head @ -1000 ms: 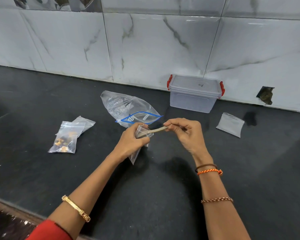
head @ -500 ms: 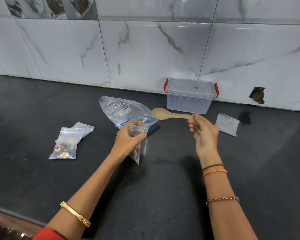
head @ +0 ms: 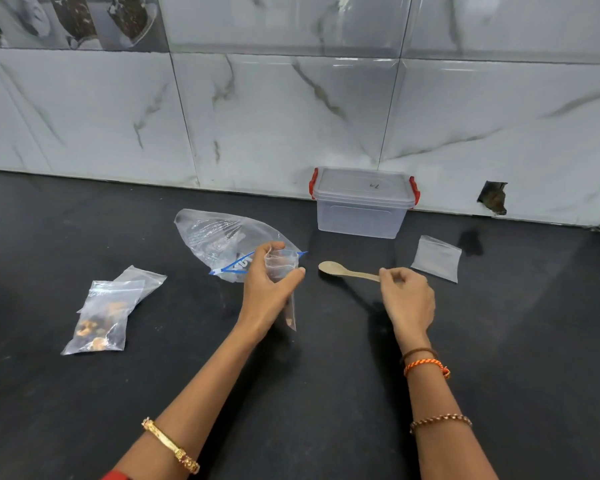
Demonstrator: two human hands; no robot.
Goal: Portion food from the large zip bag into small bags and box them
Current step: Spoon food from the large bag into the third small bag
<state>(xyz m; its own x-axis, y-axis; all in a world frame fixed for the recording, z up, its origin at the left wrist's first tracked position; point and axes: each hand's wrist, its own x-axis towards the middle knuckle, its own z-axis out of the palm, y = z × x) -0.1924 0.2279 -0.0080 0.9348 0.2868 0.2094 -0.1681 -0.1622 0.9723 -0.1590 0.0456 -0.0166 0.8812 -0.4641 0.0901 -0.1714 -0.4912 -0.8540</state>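
Observation:
My left hand grips a small clear bag upright by its mouth, a few brown pieces at its bottom. Just behind it lies the large zip bag with a blue zip edge, crumpled and nearly flat. My right hand pinches the handle end of a wooden spoon, whose bowl lies low at the counter, pointing left. A lidded clear box with red clips stands against the wall. Two small bags lie at the left, the front one holding nuts.
An empty small bag lies flat to the right of the spoon. The black counter runs to a marble-tiled wall. A dark hole shows in the wall at the right.
The spoon came out of the small bag, rose to the right, then dropped to the counter in my right hand. My left hand kept hold of the small bag.

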